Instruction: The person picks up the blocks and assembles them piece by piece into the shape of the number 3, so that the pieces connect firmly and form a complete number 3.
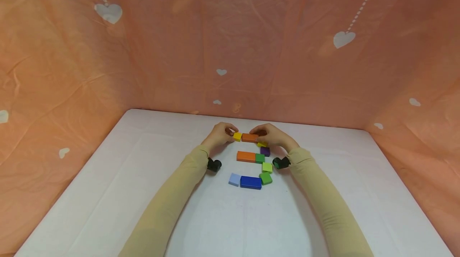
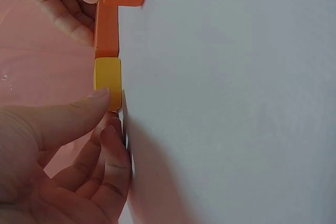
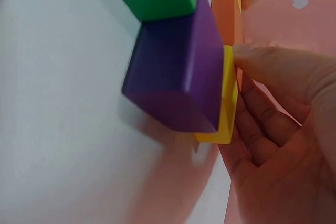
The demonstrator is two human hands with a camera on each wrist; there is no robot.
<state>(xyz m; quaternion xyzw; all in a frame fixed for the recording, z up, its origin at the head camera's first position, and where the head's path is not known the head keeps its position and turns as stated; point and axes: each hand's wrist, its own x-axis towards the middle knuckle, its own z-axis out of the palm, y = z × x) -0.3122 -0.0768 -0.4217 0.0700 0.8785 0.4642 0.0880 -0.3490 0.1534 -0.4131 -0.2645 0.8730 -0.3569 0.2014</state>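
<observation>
At the far end of a row of coloured wooden blocks, my left hand (image 1: 219, 135) pinches a yellow block (image 2: 107, 74), thumb on its face and fingertips at its outer end. That block's other end meets a long orange block (image 1: 249, 138). My right hand (image 1: 274, 135) holds the orange block near its right end, thumb in front and fingers behind. A second yellow block (image 3: 228, 106) sits by the right thumb, partly covered by a purple block (image 3: 173, 74) in the right wrist view.
Nearer on the white table (image 1: 230, 221) lie another orange block (image 1: 246, 156), a green block (image 1: 260, 158), a lime block (image 1: 267, 167), a bright green block (image 1: 265, 178), a dark blue block (image 1: 250, 182) and a light blue block (image 1: 234, 180). An orange curtain (image 1: 244, 49) stands behind.
</observation>
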